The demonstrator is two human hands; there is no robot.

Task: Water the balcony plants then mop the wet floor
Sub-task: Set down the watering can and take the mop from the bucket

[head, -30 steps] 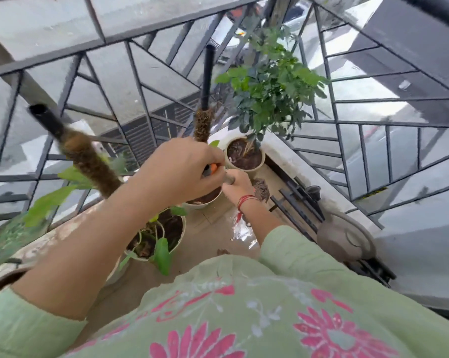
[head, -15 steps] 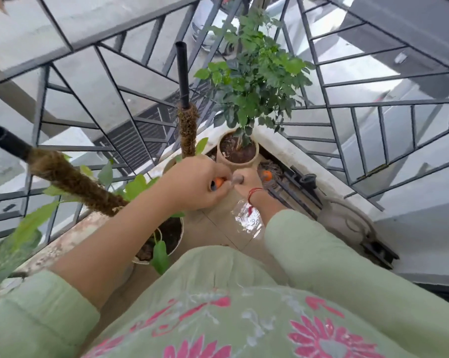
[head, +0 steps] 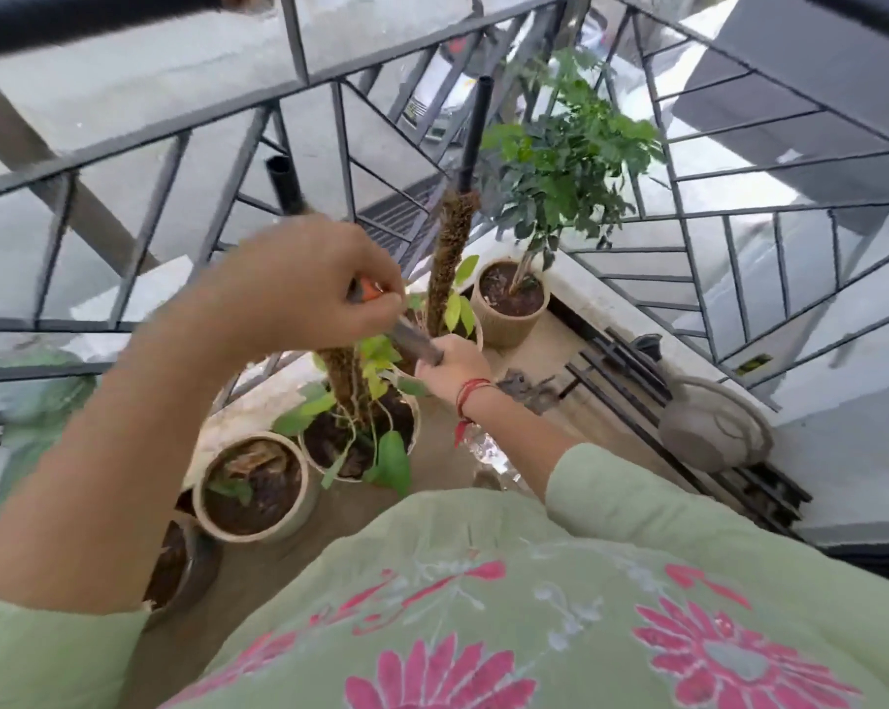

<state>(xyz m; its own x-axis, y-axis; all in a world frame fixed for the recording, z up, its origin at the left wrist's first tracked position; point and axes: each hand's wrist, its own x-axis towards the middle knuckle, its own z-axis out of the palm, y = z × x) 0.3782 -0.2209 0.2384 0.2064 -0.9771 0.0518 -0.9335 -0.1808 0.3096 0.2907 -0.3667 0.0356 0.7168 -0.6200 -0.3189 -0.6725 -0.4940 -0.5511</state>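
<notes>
At left, potted plants (head: 396,460) are being crowded against the railing (head: 176,127). Above them a grey tube (head: 416,345) is being gripped by the left hand (head: 299,294) and, lower down, by the right hand (head: 450,368), with both sets of fingers curled round it. Bare floor (head: 534,345) is being left open before the watering can (head: 703,432).

Matt blk metal railing (head: 381,64), rough fibre pole (head: 450,258), ribbed matt pot (head: 503,330)
</notes>
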